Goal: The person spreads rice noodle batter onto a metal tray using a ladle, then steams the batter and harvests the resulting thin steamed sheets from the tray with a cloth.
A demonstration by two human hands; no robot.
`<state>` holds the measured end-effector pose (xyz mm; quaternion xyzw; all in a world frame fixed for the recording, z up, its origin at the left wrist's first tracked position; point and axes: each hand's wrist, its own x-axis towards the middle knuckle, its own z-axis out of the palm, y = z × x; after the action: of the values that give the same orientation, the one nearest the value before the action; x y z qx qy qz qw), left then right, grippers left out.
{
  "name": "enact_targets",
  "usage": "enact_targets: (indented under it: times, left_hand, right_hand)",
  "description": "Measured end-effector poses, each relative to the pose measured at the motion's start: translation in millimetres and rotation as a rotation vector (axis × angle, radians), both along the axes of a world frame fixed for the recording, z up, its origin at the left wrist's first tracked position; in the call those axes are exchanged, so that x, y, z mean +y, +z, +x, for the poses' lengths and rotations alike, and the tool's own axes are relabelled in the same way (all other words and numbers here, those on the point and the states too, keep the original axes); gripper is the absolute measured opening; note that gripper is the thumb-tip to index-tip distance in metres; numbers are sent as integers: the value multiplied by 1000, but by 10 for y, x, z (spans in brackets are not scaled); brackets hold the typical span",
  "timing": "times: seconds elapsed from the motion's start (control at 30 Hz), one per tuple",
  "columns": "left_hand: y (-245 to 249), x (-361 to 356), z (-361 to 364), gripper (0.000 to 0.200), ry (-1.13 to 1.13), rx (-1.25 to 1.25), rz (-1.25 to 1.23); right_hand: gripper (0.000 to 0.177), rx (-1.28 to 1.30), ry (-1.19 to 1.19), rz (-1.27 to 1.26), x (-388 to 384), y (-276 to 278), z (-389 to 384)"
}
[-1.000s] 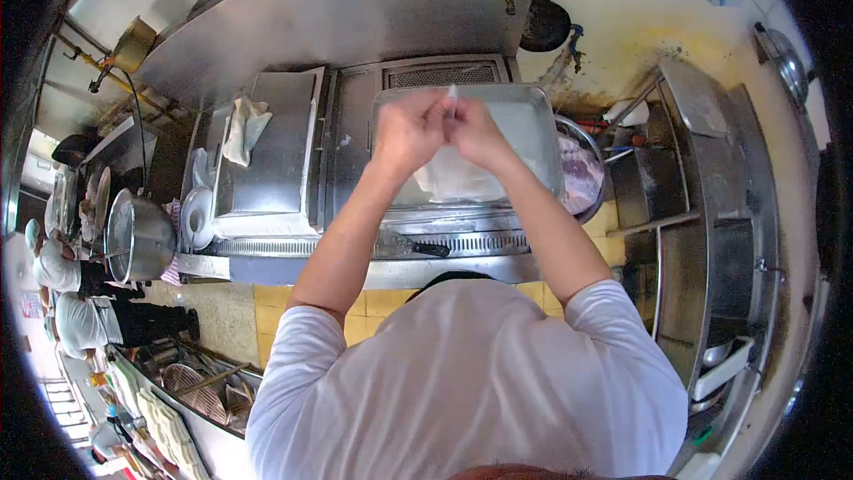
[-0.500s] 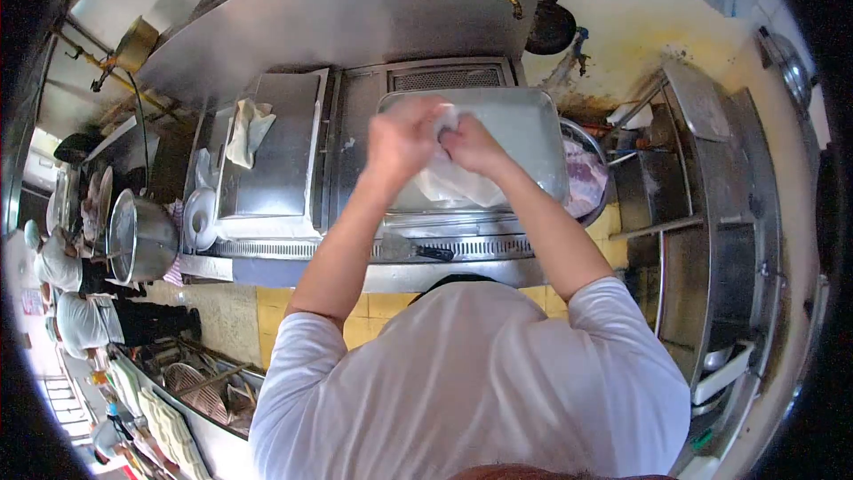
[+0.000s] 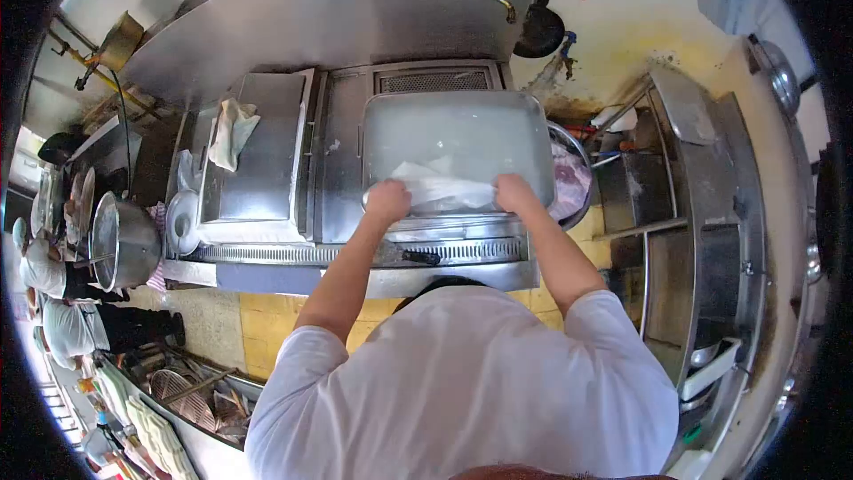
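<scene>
A thin white cloth (image 3: 442,189) stretches between my two hands over the near part of a large rectangular tray (image 3: 462,107) with a pale grey surface. Its left end is gripped in my left hand (image 3: 388,200), fingers closed, by the tray's near left corner. My right hand (image 3: 515,195) closes on the other end, close to the tray's near right side. Behind the taut edge, part of the cloth lies crumpled on the pale surface. Just below the tray is a tool with a black handle (image 3: 420,257), resting on the slotted front strip of the counter.
Right of the tray, a round metal bowl (image 3: 582,160) holds raw meat (image 3: 569,182). A folded cloth (image 3: 233,133) lies on a steel lid at left. Farther left stand a big pot (image 3: 133,244) and people in white shirts. A metal rack (image 3: 662,240) is at right.
My hands were together above the middle of the tray with the cloth bunched between them. Now they are apart and nearer to me, with the cloth drawn out sideways.
</scene>
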<state>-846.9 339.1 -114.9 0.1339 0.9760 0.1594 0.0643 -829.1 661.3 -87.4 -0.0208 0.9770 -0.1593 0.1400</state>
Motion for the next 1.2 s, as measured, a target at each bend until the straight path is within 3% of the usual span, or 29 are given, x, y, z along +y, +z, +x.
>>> enact_targets:
  times: [0.03,0.07,0.13,0.2,0.23,0.3,0.37,0.43,0.47,0.53,0.6,0.63,0.7,0.73,0.8,0.83,0.93,1.03,1.2]
  left_hand:
    - [151,91,-46,24,12,11,8]
    - [455,200,-45,23,42,51,203]
    - [1025,441,-25,22,54,192,502]
    - [1491,622,1,20,42,295,605]
    - [1691,685,10,21,17,305,709]
    - [2015,639,-38,22,-4,323,817]
    - [2284,339,-137,15,43,593,962]
    - [2647,-17,-142,14,341,503,1048]
    - [2706,-159,-124,15,373,498,926]
    - [2288,-150,-158,19,278,514,881]
    - [1911,76,-104,25,130,429,841]
    - [1833,291,-14,26,95,345,847]
    - [1903,613,91,29,51,127,897]
    - [1920,687,86,29,60,139,901]
    - [1937,748,72,36,155,-21,924]
    - [1876,748,92,36,163,-11,927]
    - [1567,763,290,49,-101,-3,952]
    - [1551,786,616,50,-118,-177,904]
    - [1440,652,780,48,-146,-141,890]
  right_hand:
    - [19,-39,32,66,-10,164,-134]
    - [20,-89,61,128,-47,344,-194]
    - [26,33,-63,-234,-371,1006,-246]
    - [29,276,-25,-1008,-699,1067,-313]
    - [29,272,-17,-1005,-814,1221,-276]
    - [29,-15,-76,-670,-969,1609,-134]
    - [30,158,63,-566,-745,979,-50]
    - [31,47,29,-302,-180,316,-46]
    - [29,47,26,-228,22,373,42]
    - [28,47,38,-156,123,399,7]
    - [21,301,63,-525,119,302,-128]
    - [21,296,73,-520,-101,517,-139]
    - [22,218,-66,-1222,-796,1355,-64]
    - [22,216,-50,-1219,-827,1565,-46]
    - [27,156,-77,-509,-888,1800,35]
    - [27,159,-64,-508,-888,1790,80]
    - [27,349,-58,-665,-715,1740,143]
    - [28,442,-130,-791,-556,1844,144]
    - [22,578,-298,-903,-294,2240,174]
